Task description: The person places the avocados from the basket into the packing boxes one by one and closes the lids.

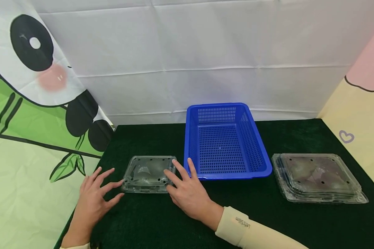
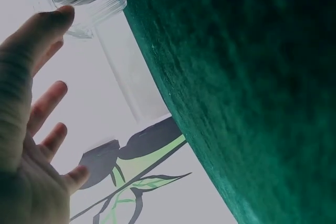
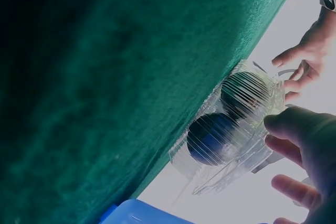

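A clear plastic clamshell box [image 1: 148, 174] with a lidded top and small dark holes lies on the left part of the dark green cloth. Through its ribbed side, the right wrist view shows two dark round things [image 3: 212, 137] inside; their kind cannot be made out. My left hand [image 1: 93, 200] is at the box's left edge, fingers spread, index fingertip at or very near the plastic. Over the right edge reaches my right hand [image 1: 188, 190], its fingers apart and fingertips at the lid's corner. Neither hand is curled round the box.
A blue perforated plastic basket [image 1: 265, 164] stands at the back middle, just right of the box. Farther right lies a second, larger-looking clear clamshell box [image 1: 321, 178]. White cloth [image 1: 174, 52] hangs behind the table, with printed cartoon cloths at both sides.
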A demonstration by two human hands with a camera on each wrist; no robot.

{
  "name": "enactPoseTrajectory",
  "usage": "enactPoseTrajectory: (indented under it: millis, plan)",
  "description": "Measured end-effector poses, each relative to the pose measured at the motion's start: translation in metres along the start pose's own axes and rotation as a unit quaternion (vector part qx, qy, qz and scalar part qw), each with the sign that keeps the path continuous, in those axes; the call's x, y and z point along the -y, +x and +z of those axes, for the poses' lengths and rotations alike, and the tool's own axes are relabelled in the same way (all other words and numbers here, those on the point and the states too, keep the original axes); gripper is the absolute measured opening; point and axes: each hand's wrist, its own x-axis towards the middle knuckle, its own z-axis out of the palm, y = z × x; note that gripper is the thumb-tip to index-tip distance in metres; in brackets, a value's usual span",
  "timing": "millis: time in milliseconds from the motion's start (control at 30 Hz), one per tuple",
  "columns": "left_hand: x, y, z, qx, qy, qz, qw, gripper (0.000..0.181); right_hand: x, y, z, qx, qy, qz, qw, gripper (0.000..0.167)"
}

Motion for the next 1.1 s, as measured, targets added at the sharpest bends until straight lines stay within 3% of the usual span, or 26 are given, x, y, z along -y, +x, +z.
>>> enactPoseTrajectory:
  millis: [133,200,267,433,600,767,833,967,1100]
  plan:
    - [-0.001,0.001,0.002,-0.012,0.027,0.006,0.9995,0.072,0.0,0.002,0.0,-0.004,0.002,0.001,1.0,0.016]
    - [-0.002,0.001,0.002,-0.017,0.04,0.009,0.999,0.075,0.0,0.003,0.001,-0.005,0.003,0.002,1.0,0.015]
    - [-0.003,0.001,0.002,-0.018,0.047,0.011,0.9987,0.071,0.001,0.004,0.002,-0.006,0.004,0.003,1.0,0.015]
    - [-0.006,0.002,0.001,-0.01,0.06,0.012,0.9981,0.039,0.001,0.007,0.003,-0.008,0.003,0.007,0.9999,0.019]
    - [-0.008,0.003,0.002,-0.017,0.059,0.009,0.9981,0.039,0.001,0.009,0.004,-0.009,-0.004,0.011,0.9999,0.025]
    - [-0.01,0.003,0.005,-0.03,0.064,0.009,0.9975,0.077,0.001,0.011,0.004,-0.006,-0.005,0.012,0.9999,0.028]
    - [-0.011,0.004,0.006,-0.033,0.068,0.01,0.9971,0.08,0.001,0.012,0.004,-0.006,-0.003,0.012,0.9999,0.027]
    - [-0.012,0.004,0.007,-0.032,0.071,0.017,0.9968,0.073,0.001,0.013,0.005,-0.006,-0.003,0.012,0.9999,0.024]
    - [-0.012,0.005,0.005,-0.024,0.073,0.023,0.9968,0.049,0.001,0.013,0.006,-0.006,-0.008,0.013,0.9999,0.023]
